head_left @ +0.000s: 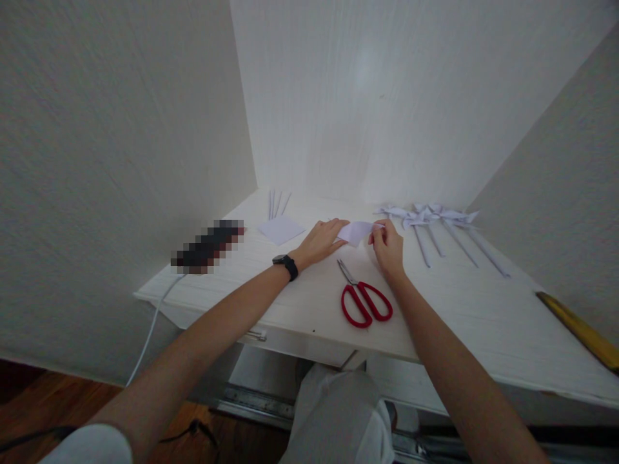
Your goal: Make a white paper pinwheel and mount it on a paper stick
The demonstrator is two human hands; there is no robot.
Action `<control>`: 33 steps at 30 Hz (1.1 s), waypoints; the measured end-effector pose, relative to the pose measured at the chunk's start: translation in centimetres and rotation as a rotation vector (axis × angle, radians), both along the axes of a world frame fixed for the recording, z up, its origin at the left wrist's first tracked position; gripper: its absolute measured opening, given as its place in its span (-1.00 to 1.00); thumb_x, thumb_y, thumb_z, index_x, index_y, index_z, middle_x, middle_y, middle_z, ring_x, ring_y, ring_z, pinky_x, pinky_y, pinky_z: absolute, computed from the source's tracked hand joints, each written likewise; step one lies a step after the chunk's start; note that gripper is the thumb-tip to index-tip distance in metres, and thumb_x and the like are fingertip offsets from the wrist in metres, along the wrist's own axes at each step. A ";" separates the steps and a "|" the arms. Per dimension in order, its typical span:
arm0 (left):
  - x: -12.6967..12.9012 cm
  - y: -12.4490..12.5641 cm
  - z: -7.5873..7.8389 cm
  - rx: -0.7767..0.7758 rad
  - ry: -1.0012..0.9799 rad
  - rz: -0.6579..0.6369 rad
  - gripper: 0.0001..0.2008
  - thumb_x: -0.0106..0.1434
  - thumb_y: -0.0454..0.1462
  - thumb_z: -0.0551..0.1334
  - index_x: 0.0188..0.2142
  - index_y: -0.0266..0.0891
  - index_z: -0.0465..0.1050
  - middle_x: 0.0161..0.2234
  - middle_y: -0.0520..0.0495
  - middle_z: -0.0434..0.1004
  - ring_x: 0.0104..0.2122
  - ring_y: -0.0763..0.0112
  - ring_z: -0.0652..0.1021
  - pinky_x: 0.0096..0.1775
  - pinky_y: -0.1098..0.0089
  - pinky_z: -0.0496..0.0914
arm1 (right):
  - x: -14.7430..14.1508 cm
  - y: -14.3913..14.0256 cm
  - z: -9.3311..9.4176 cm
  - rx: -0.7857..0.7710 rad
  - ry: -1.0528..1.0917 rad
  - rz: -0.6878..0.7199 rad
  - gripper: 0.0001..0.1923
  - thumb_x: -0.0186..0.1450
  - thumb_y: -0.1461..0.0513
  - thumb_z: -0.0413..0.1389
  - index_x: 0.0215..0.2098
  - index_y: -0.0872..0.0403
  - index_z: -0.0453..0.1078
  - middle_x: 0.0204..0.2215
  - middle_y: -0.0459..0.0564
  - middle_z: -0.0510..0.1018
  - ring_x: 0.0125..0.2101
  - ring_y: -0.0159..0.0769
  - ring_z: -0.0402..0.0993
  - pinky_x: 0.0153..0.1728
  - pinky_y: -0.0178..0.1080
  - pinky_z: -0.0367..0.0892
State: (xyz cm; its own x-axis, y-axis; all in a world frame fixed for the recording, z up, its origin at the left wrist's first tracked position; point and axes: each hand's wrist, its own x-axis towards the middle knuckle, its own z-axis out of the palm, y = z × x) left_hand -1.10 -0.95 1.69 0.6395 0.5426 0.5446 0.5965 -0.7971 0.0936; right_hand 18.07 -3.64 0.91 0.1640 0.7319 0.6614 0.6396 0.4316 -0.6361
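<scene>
Between my hands lies a small sheet of white paper (356,233) on the white desk. My left hand (323,243), with a black watch on its wrist, grips the paper's left end, thumb below and fingers on top. The right end is pinched in the fingertips of my right hand (388,245). Just in front of the paper, a pair of red-handled scissors (363,299) rests with its blades pointing away from me. To the right of my right hand lie several paper pinwheels (430,216) with white stick handles pointing toward me.
A stack of square white paper (281,229) lies left of my hands, with several thin white sticks (275,203) behind it. A blurred dark device (207,247) with a white cable sits at the left edge. A yellow tool (578,328) lies far right. Walls enclose the desk.
</scene>
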 end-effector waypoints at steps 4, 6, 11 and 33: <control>0.1 0.0 0.0 -0.012 0.008 0.007 -0.55 0.31 -0.08 -0.03 0.10 -0.28 0.11 0.03 -0.21 0.33 0.02 0.26 0.35 -0.02 0.26 0.20 | 0.0 0.0 0.0 -0.004 -0.006 0.002 -0.78 0.31 0.12 -0.14 -0.37 0.05 0.23 -0.68 -0.18 0.34 -0.66 -0.42 0.22 -0.55 -0.36 0.10; 0.1 0.0 0.0 -0.022 0.011 0.014 -0.55 0.31 -0.06 -0.06 0.08 -0.27 0.13 0.02 -0.21 0.34 0.02 0.26 0.35 -0.02 0.26 0.20 | 0.0 0.1 0.0 -0.013 0.003 0.008 -0.80 0.31 0.13 -0.13 -0.35 0.05 0.23 -0.68 -0.19 0.34 -0.66 -0.42 0.22 -0.55 -0.36 0.10; 0.2 0.2 -0.1 -0.028 0.005 0.023 -0.63 0.33 -0.09 -0.08 -0.02 -0.27 0.23 -0.07 -0.16 0.40 -0.06 0.30 0.40 -0.07 0.29 0.23 | 0.1 0.2 -0.2 -0.028 0.006 0.031 -0.81 0.30 0.13 -0.12 -0.30 0.05 0.24 -0.67 -0.19 0.35 -0.65 -0.41 0.25 -0.53 -0.36 0.12; 0.1 0.0 0.7 0.010 -0.075 0.083 -0.64 0.37 -0.22 -0.17 -0.23 -0.30 0.35 -0.26 -0.11 0.47 -0.21 0.36 0.44 -0.14 0.33 0.22 | 0.1 0.3 -0.3 -0.007 -0.041 0.017 -0.77 0.31 0.11 -0.13 -0.30 0.06 0.26 -0.66 -0.18 0.36 -0.63 -0.40 0.27 -0.51 -0.35 0.13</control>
